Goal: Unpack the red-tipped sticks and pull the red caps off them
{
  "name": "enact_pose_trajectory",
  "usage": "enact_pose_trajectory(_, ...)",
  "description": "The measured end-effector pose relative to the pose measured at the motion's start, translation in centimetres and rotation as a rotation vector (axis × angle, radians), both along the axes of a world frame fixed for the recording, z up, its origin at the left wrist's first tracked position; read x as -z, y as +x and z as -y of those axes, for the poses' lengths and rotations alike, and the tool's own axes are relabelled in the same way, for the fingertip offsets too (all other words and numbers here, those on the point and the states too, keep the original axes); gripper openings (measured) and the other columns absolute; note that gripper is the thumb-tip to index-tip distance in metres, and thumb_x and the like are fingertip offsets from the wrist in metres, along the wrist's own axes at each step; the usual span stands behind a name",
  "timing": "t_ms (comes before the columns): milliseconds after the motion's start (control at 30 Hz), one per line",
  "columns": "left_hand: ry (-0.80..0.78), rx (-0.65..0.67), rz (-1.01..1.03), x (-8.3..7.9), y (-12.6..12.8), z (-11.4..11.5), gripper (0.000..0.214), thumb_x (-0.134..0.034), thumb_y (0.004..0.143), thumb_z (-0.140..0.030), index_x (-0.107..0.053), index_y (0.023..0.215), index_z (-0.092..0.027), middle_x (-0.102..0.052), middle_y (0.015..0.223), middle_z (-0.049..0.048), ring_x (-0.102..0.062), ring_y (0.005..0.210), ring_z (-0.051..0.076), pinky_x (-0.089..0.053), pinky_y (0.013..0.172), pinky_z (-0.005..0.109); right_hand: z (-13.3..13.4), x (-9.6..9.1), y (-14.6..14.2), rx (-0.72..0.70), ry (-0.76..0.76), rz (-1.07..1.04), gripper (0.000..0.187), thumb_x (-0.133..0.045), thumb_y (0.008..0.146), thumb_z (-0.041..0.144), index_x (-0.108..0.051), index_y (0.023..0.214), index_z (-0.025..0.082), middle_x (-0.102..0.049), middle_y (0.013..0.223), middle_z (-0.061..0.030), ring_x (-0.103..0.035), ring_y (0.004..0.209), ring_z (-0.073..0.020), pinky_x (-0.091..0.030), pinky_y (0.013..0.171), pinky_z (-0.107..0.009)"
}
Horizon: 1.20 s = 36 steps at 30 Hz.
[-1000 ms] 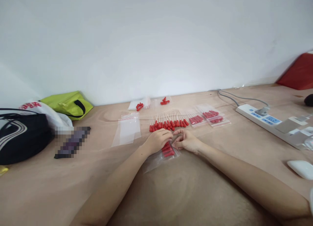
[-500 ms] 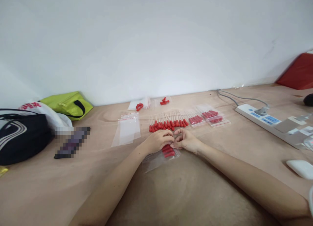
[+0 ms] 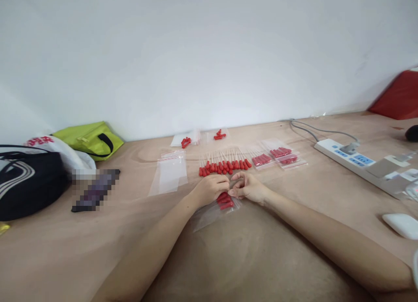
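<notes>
**Two hands meet over a small bag, and cover most of it**

Both forearms run in from the bottom edge, cut off below the elbow. The left hand [image 3: 210,189] lies with its fingers curled and pressed together, knuckles up. The right hand [image 3: 248,187] faces it with thumb and forefinger drawn into a pinch. The fingertips of the two hands touch each other at the far edge of a small clear bag [image 3: 209,214], which lies flat on the table [image 3: 248,258] directly beneath them, and they close on that edge. The edge itself is covered by the fingers, so the seam cannot be seen.

Inside the bag only a few red pieces [image 3: 225,202] show, between the hands; the rest are hidden under the left hand, and their count cannot be made out.

Just beyond the hands lies a row of red-tipped sticks [image 3: 225,165], their thin pale stems hard to separate from the wood. To its right lie filled bags [image 3: 276,156], to its left empty bags [image 3: 170,172]. Near the wall lie loose red bits [image 3: 186,142], too small to identify.

On the left, a pixelated dark object [image 3: 95,189] is unreadable. Beside it a black bag [image 3: 26,180] is cut by the frame edge and partly covers a white one. A green pouch [image 3: 89,139] lies behind. On the right, a power strip [image 3: 354,159] runs out of frame, and a red shape [image 3: 400,95] and a white object [image 3: 403,226] are each only partly in view.
</notes>
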<state>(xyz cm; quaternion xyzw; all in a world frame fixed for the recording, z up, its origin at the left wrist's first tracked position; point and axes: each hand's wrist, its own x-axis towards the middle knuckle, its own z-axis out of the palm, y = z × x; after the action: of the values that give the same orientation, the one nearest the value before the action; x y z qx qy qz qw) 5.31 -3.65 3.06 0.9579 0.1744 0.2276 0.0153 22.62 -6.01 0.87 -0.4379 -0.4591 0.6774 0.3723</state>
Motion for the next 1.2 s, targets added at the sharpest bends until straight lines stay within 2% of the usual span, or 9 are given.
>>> enact_pose_trajectory(200,0.059,0.022,0.064,-0.07,0.07,0.04,0.031,-0.034,0.087,-0.015,-0.056,0.066,-0.015,-0.061,0.076,0.0030,-0.052,0.066,0.010,-0.041,0.064,0.020,-0.05,-0.62,0.29,0.007,-0.074,0.016,0.057,-0.082,0.041,0.026,-0.041,0.081,0.018,-0.056,0.049,0.0079,-0.052,0.042,-0.0072,-0.043,0.043,-0.020)
enact_pose_trajectory(400,-0.019,0.023,0.095,0.11,-0.11,-0.19,0.030,-0.033,0.086,-0.013,-0.057,0.068,-0.016,-0.063,0.079,0.0035,-0.055,0.072,0.010,-0.044,0.068,0.022,-0.18,-1.04,0.71,-0.013,-0.144,0.014,0.045,-0.078,0.053,0.016,-0.046,0.086,0.016,-0.053,0.049,0.0092,-0.057,0.047,-0.0076,-0.049,0.047,-0.019)
enact_pose_trajectory(600,-0.135,-0.003,0.066,0.22,-0.05,-0.18,0.016,-0.043,0.085,-0.021,-0.057,0.083,-0.015,-0.063,0.087,0.0060,-0.056,0.084,0.014,-0.044,0.078,0.026,-0.16,-0.90,0.81,-0.049,-0.117,0.018,0.040,-0.074,0.057,0.013,-0.047,0.087,0.015,-0.057,0.053,0.0067,-0.057,0.048,-0.0071,-0.050,0.049,-0.019)
enact_pose_trajectory(833,-0.065,-0.008,0.074,0.56,-0.07,-0.24,0.020,-0.041,0.086,-0.021,-0.060,0.081,-0.016,-0.063,0.085,0.0054,-0.056,0.080,0.013,-0.045,0.076,0.026,-0.25,-0.46,0.85,-0.048,-0.094,0.009,0.041,-0.074,0.058,0.013,-0.044,0.087,0.017,-0.055,0.052,0.0078,-0.056,0.047,-0.0080,-0.050,0.049,-0.021)
enact_pose_trajectory(1200,-0.043,-0.020,0.061,0.64,0.05,-0.23,0.018,-0.043,0.085,-0.021,-0.059,0.078,-0.016,-0.063,0.084,0.0042,-0.056,0.080,0.013,-0.045,0.076,0.025,-0.03,-0.75,0.78,-0.041,-0.087,0.017,0.038,-0.069,0.062,0.008,-0.043,0.088,0.017,-0.055,0.052,0.0078,-0.058,0.049,-0.0085,-0.051,0.050,-0.021)
